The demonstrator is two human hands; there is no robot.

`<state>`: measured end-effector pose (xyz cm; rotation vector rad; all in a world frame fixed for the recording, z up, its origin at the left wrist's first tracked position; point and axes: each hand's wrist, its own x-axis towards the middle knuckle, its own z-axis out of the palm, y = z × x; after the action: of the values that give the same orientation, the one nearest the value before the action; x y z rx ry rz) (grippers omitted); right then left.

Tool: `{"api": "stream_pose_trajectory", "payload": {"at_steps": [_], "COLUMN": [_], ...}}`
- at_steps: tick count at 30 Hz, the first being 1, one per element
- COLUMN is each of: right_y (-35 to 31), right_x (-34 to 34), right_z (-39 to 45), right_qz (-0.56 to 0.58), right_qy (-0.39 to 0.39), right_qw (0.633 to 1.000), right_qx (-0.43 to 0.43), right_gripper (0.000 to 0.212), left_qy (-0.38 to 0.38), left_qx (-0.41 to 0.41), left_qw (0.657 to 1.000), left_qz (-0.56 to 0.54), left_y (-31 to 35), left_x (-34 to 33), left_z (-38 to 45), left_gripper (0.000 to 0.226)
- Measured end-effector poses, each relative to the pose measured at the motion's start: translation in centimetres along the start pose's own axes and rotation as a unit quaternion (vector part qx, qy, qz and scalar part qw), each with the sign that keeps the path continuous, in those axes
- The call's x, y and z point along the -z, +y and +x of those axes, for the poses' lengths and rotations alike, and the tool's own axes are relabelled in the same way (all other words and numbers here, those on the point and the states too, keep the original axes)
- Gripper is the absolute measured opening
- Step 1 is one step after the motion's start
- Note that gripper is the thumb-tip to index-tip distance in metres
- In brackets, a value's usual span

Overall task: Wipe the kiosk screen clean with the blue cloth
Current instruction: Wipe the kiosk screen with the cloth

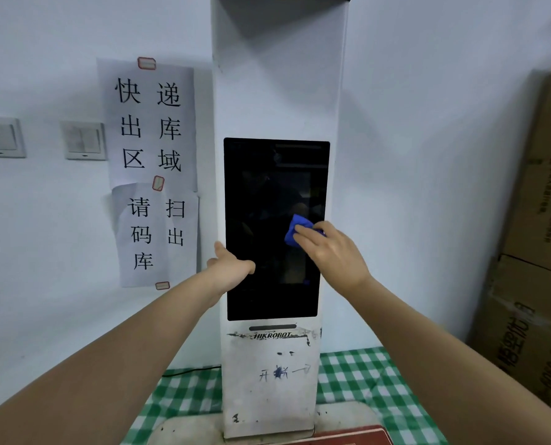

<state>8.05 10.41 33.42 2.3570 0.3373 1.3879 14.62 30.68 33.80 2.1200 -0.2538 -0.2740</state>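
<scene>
A tall white kiosk (pixel 277 91) stands in front of me with a dark, switched-off screen (pixel 261 194) set in its middle. My right hand (pixel 328 252) presses a small blue cloth (pixel 295 228) flat against the right side of the screen, a little below its middle. My left hand (pixel 230 266) grips the kiosk's left edge, thumb lying on the screen's lower left part and fingers wrapped round the side. The kiosk's lower panel (pixel 271 380) is scuffed and carries handwritten marks.
Paper signs (pixel 149 123) with large characters are taped to the wall left of the kiosk, beside two light switches (pixel 84 141). Stacked cardboard boxes (pixel 537 220) rise at the right. The kiosk stands on a green checked tablecloth (pixel 364 380).
</scene>
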Motion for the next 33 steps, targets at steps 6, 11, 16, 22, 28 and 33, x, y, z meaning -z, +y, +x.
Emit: {"api": "stream_pose_trajectory", "payload": {"at_steps": [6,11,16,22,28,33], "right_y": [-1.3,0.5,-1.2,-0.1,-0.8,-0.4], "right_x": [-1.4,-0.3,-1.4,-0.7,-1.2,-1.0], "right_z": [-3.5,-1.2,-3.0,-2.8,-3.8,-4.3], "right_qz": [0.014,-0.012,0.022,0.006,0.03,0.022], "right_qy": [-0.064,-0.034,-0.018,-0.046,-0.022,-0.042], "right_qw": [0.995,0.999,0.999,0.998,0.997,0.999], "right_qx": [0.071,0.04,-0.023,0.048,-0.073,-0.001], "right_gripper": [0.043,0.041,0.056,0.046,0.055,0.037], "left_qy": [0.051,0.052,0.061,0.051,0.047,0.053], "left_qx": [-0.016,-0.023,-0.028,-0.037,-0.03,-0.029], "left_qw": [0.998,0.997,0.997,0.997,0.998,0.998], "left_qz": [-0.029,-0.045,-0.039,-0.033,-0.033,-0.024], "left_y": [1.1,1.7,1.4,0.9,0.4,0.4], "left_x": [-0.6,-0.6,-0.9,-0.8,-1.2,-1.3], "left_z": [-0.7,-1.0,-1.2,-1.3,-1.3,-0.9], "left_gripper": [0.09,0.09,0.093,0.091,0.094,0.095]}}
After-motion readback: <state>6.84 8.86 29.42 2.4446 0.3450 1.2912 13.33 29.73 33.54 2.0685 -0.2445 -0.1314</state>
